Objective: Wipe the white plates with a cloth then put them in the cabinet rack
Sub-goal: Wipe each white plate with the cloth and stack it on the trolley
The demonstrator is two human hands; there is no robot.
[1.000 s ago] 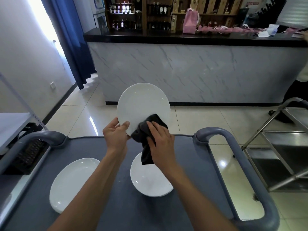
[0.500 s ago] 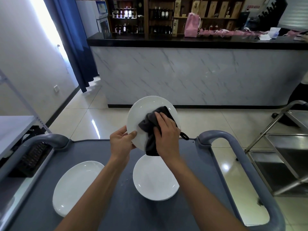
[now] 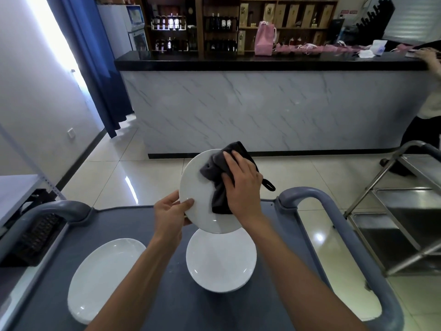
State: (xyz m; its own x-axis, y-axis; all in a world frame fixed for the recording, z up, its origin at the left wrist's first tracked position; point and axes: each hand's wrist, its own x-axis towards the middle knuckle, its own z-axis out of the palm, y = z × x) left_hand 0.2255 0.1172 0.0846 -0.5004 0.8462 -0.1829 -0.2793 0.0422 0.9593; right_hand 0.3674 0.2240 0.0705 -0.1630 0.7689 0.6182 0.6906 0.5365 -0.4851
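My left hand (image 3: 170, 212) grips the lower left rim of a white plate (image 3: 196, 192), held tilted above the grey cart top (image 3: 167, 304). My right hand (image 3: 242, 181) presses a dark grey cloth (image 3: 216, 170) against the plate's upper right face, fingers spread over the cloth. Its black loop (image 3: 269, 185) hangs off to the right. Directly below rests a second white plate (image 3: 220, 261). An oval white plate (image 3: 102, 275) lies at the cart's left.
The cart has grey handles at left (image 3: 45, 212) and right (image 3: 334, 223). A steel trolley (image 3: 403, 223) stands to the right. A marble-fronted bar counter (image 3: 262, 103) is ahead across tiled floor, and a person (image 3: 427, 103) stands at its right end.
The held plate has tilted lower and flatter. My right hand with the cloth has slid from the plate's lower edge up to its upper right part.
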